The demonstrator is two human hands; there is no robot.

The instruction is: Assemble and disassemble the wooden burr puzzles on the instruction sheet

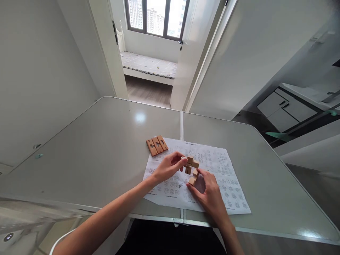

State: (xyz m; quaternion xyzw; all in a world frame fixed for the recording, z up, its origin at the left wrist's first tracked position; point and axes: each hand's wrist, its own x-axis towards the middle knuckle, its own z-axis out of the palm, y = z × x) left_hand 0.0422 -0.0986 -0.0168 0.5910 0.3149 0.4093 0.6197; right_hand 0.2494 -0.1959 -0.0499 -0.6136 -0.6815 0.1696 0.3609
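Note:
My left hand [171,165] pinches a cluster of light wooden puzzle pieces [190,163], interlocked in a cross-like shape and raised over the paper sheet. Between the thumb and fingers of my right hand [208,187] is a single notched wooden puzzle piece [193,178], tilted just below the cluster. Whether the notched piece touches the cluster I cannot tell. Beneath both hands lies the instruction sheet [233,177], white and creased, printed with rows of small diagrams. At its upper left corner sit several brown wooden pieces [157,145] side by side, with cut-outs and dark marks.
The grey table [106,152] has a metal-edged seam [182,127] down its middle and rounded far corners. Past its far edge, an open door [191,53] shows a bed [148,65] under a window. White walls stand close on the left.

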